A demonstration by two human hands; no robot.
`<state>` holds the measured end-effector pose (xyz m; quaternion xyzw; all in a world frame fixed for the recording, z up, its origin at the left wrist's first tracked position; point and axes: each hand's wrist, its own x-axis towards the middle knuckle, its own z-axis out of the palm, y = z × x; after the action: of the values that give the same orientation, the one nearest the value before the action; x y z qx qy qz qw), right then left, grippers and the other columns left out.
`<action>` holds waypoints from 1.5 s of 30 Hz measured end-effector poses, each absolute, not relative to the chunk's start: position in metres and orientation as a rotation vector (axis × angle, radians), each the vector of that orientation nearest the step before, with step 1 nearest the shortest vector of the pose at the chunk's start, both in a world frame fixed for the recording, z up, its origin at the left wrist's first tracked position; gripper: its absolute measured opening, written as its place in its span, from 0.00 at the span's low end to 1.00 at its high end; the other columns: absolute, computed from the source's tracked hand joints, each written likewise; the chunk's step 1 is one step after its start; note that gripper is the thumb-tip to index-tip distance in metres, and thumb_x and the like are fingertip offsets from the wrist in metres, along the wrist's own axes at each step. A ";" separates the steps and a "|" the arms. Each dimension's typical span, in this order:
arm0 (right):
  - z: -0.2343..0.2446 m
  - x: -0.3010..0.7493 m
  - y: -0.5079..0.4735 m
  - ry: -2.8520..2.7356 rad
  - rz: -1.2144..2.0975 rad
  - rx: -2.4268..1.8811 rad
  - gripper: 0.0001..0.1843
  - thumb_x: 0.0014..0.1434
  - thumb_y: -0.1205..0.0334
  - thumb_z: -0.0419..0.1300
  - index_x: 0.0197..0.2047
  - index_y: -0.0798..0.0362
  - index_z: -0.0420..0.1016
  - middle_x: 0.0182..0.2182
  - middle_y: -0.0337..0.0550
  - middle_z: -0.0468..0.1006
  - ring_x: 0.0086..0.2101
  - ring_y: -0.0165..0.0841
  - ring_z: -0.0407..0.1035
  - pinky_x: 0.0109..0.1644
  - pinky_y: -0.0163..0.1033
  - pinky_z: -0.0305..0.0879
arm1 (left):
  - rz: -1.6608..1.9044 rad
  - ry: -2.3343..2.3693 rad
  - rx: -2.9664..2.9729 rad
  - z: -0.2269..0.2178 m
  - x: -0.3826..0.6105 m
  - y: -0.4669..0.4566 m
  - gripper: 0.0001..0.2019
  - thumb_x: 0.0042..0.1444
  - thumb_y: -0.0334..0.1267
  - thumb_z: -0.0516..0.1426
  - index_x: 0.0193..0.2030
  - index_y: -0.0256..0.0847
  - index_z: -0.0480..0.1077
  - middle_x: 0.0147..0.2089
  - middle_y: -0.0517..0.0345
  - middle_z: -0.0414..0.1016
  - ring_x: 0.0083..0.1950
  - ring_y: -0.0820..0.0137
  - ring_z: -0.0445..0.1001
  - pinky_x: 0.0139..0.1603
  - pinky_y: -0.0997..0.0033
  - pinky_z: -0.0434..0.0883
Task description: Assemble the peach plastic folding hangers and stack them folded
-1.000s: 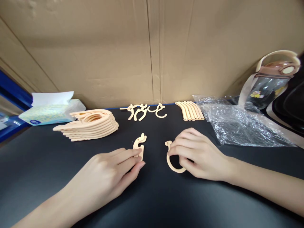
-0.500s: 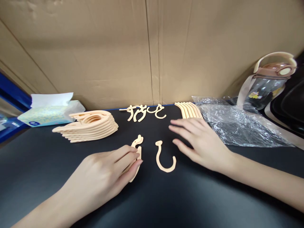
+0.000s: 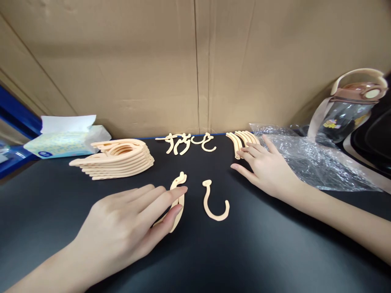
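Note:
My left hand [image 3: 128, 228] lies low on the black table [image 3: 61, 211], its fingers stretched out and resting on a peach plastic piece [image 3: 178, 191] with a wavy tip. Just right of it a peach plastic hook [image 3: 214, 201] lies loose on the table, touched by neither hand. My right hand [image 3: 265, 169] is stretched out at the back right, fingers spread, with its fingertips on a row of curved peach strips [image 3: 241, 140].
A stack of peach hanger bodies [image 3: 117, 158] sits at the back left beside a tissue pack [image 3: 64, 140]. Several small peach hooks [image 3: 186, 142] lie by the cardboard wall [image 3: 195, 61]. Crumpled clear plastic [image 3: 308, 162] and a water bottle [image 3: 351, 110] stand at right.
My right hand let go of the hook, which now lies on the table, and moved back and right onto the curved strips. My left hand has stayed on its piece.

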<state>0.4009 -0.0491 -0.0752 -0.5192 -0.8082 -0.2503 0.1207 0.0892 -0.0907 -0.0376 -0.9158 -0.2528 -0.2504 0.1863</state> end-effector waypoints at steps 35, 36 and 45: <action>-0.071 0.384 -0.073 -2.332 -0.557 -1.444 0.10 0.63 0.58 0.59 0.40 0.55 0.78 0.41 0.43 0.82 0.35 0.38 0.78 0.30 0.39 0.69 | -0.296 -0.966 -3.243 -0.049 0.093 -0.090 0.23 0.69 0.55 0.44 0.68 0.60 0.58 0.69 0.65 0.63 0.69 0.63 0.62 0.69 0.55 0.60; -0.071 0.383 -0.074 -2.338 -0.543 -1.446 0.10 0.63 0.58 0.59 0.40 0.55 0.78 0.40 0.43 0.81 0.34 0.37 0.78 0.29 0.39 0.68 | -0.311 -0.953 -3.233 -0.049 0.093 -0.090 0.23 0.69 0.54 0.44 0.68 0.59 0.59 0.69 0.64 0.63 0.69 0.63 0.63 0.69 0.56 0.61; -0.068 0.377 -0.083 -2.362 -0.408 -1.394 0.08 0.63 0.62 0.55 0.34 0.52 0.73 0.32 0.39 0.76 0.30 0.31 0.74 0.27 0.35 0.62 | -0.348 -0.699 -3.155 -0.049 0.095 -0.089 0.21 0.68 0.50 0.50 0.65 0.51 0.64 0.64 0.60 0.70 0.65 0.62 0.67 0.65 0.61 0.65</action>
<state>0.3772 -0.0830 -0.0684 -0.4941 -0.8374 -0.1446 0.1835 0.0950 -0.0888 -0.0490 -0.9693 -0.2147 -0.1071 -0.0542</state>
